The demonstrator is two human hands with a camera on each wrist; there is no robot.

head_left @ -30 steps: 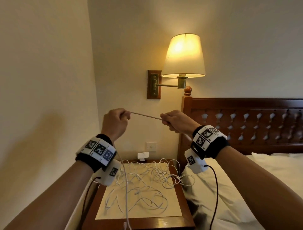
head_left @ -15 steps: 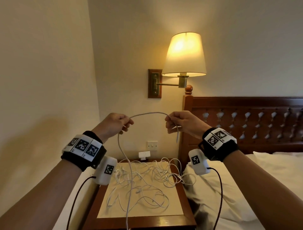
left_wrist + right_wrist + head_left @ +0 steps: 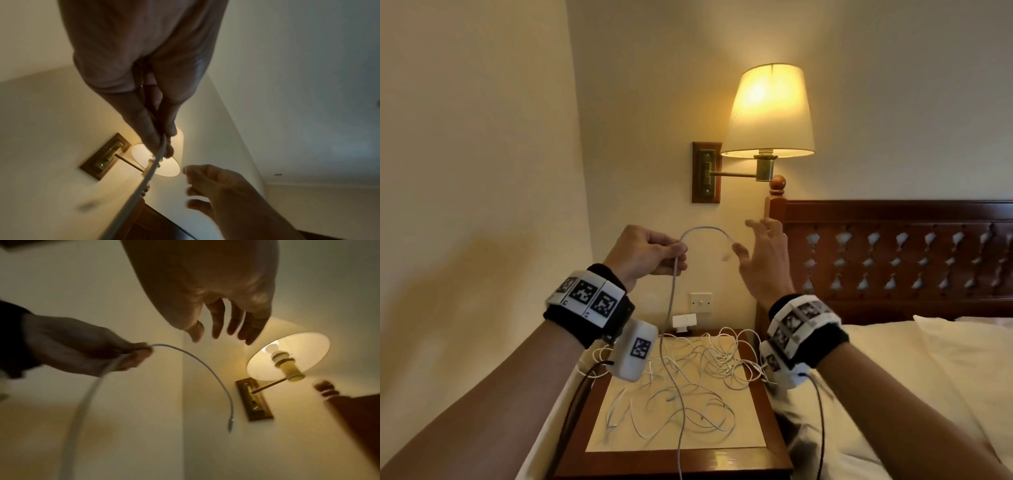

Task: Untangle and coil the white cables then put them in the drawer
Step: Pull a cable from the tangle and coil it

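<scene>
Fingers (image 3: pixel 755 228) of right hand (image 3: pixel 763 260) spread, empty.

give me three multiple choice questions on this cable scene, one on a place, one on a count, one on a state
1. Where does the tangled pile of white cables lie?
A. on the bed
B. on the bedside table
C. on the floor

2. How many hands are holding the lifted cable?
A. none
B. one
C. two

3. What state is the wall lamp in?
A. switched on
B. switched off
C. lying on the bed

Answers:
1. B, the pile spreads over the top of the bedside table beside the bed.
2. B, the left hand pinches the cable while the right hand is spread open next to its free end.
3. A, the shade glows yellow and lights the wall around it.
</scene>
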